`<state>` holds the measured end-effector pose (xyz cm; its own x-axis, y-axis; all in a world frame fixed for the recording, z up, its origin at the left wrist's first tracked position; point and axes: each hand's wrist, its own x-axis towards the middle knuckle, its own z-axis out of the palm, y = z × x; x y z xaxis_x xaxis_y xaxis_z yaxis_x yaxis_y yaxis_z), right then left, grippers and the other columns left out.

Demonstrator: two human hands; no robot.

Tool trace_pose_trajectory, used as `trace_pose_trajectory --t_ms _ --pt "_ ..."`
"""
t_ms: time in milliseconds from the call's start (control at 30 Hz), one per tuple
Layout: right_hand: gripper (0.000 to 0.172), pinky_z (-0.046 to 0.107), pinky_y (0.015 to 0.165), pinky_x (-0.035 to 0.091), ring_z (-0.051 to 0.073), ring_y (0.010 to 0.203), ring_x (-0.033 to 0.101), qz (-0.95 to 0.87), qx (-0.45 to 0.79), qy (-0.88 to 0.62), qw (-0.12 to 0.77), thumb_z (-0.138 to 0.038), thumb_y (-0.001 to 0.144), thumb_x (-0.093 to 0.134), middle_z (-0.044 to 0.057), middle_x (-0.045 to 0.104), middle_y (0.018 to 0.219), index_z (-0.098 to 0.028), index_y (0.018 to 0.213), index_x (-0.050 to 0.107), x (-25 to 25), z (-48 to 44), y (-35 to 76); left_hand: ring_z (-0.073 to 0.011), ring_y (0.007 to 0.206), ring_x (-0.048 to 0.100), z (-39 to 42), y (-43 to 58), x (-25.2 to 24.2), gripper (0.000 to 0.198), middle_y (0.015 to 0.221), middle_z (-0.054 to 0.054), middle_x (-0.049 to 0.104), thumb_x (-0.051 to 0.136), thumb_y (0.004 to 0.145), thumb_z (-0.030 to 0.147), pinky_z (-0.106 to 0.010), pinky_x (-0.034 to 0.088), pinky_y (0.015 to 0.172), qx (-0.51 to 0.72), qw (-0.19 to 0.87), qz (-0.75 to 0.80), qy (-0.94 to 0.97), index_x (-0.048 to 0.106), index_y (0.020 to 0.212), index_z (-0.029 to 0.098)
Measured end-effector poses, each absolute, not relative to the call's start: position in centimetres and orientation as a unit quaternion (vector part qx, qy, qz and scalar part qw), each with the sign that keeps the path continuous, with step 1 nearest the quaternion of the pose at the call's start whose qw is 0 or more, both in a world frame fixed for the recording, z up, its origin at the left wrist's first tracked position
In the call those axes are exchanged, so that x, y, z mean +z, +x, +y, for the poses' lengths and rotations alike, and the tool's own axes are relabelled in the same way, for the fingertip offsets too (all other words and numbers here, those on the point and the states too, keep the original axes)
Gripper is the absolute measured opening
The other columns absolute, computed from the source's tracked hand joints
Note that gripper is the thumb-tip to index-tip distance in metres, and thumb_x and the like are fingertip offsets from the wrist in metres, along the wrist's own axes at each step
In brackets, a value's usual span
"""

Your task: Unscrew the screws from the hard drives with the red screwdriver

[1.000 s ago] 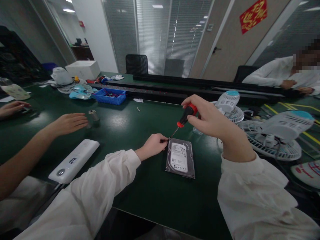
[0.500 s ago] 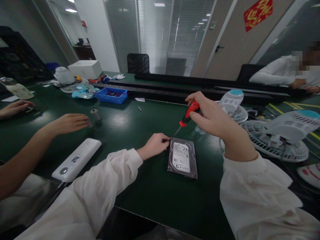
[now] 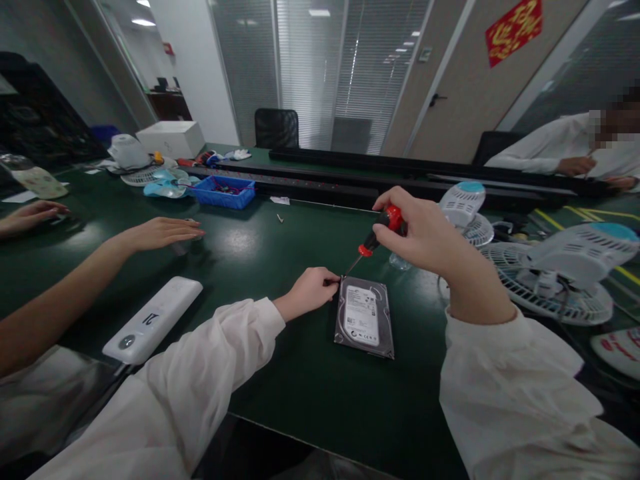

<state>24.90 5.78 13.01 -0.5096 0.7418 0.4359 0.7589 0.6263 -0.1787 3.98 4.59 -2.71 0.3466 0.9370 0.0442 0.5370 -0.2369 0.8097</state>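
A hard drive [image 3: 364, 319] lies flat on the green table [image 3: 280, 373] in front of me, label up. My right hand [image 3: 423, 233] is closed round the red and black handle of a screwdriver [image 3: 373, 241], whose tip rests at the drive's far left corner. My left hand [image 3: 311, 290] is pinched at that same corner beside the tip, fingers closed; what they pinch is too small to make out.
A co-worker's bare arm and hand [image 3: 160, 233] reach in from the left, over a small metal cylinder. A white oblong device [image 3: 153, 319] lies near me. Dismantled fans [image 3: 555, 270] stand at right, a blue bin [image 3: 223, 192] at the back. Another person [image 3: 575, 147] sits far right.
The co-worker's hand slid right and now covers the small metal cylinder. My right hand turned slightly on the screwdriver handle. My left hand and the drive stayed put.
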Motion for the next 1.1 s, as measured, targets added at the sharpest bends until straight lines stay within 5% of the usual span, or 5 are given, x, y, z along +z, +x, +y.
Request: trace_pose_trajectory --t_ms 300,467,667,867,1100 --pt "0.046 0.037 0.07 0.046 0.027 0.08 0.067 -0.851 -0.004 -0.459 0.257 -0.047 0.093 0.061 0.01 0.074 0.095 -0.019 0.13 0.06 12.9 6.2 25.6 -0.0119 0.064 0.072 4.5 4.0 -2.6 0.027 0.103 -0.009 0.08 0.061 0.096 0.011 -0.024 0.058 0.066 0.271 0.367 0.5 0.736 0.082 0.113 0.012" --pt "0.022 0.041 0.082 0.05 0.027 0.094 0.064 -0.867 -0.025 -0.403 0.293 -0.037 0.093 0.06 0.014 0.066 0.114 -0.021 0.107 0.058 12.2 6.3 24.4 -0.012 0.063 0.071 4.6 4.0 -2.7 0.027 0.101 -0.009 0.08 0.061 0.096 0.011 -0.025 0.058 0.066 0.274 0.361 0.499 0.738 0.082 0.114 0.012" --pt "0.019 0.038 0.074 0.045 0.023 0.082 0.058 -0.876 -0.021 -0.379 0.299 -0.041 0.094 0.059 0.007 0.062 0.094 -0.022 0.095 0.055 12.1 6.3 24.0 -0.0144 0.067 0.072 4.7 3.9 -2.9 0.027 0.093 -0.007 0.08 0.061 0.095 0.012 -0.025 0.058 0.068 0.273 0.346 0.496 0.748 0.084 0.11 0.014" --pt "0.027 0.034 0.067 0.045 0.019 0.073 0.058 -0.898 0.027 -0.35 0.264 -0.021 0.078 0.054 0.009 0.065 0.101 -0.019 0.104 0.059 12.8 6.1 25.1 -0.0158 0.073 0.074 4.8 3.8 -3.1 0.029 0.101 -0.009 0.081 0.061 0.094 0.014 -0.027 0.059 0.073 0.277 0.328 0.495 0.755 0.084 0.113 0.015" --pt "0.04 0.032 0.062 0.04 0.019 0.063 0.058 -0.87 0.007 -0.411 0.273 -0.048 0.09 0.062 0.003 0.065 0.076 -0.019 0.116 0.067 13.1 5.9 25.3 -0.0151 0.069 0.073 4.9 3.8 -3.1 0.029 0.098 -0.009 0.08 0.06 0.094 0.013 -0.026 0.059 0.069 0.281 0.334 0.49 0.754 0.083 0.111 0.014"
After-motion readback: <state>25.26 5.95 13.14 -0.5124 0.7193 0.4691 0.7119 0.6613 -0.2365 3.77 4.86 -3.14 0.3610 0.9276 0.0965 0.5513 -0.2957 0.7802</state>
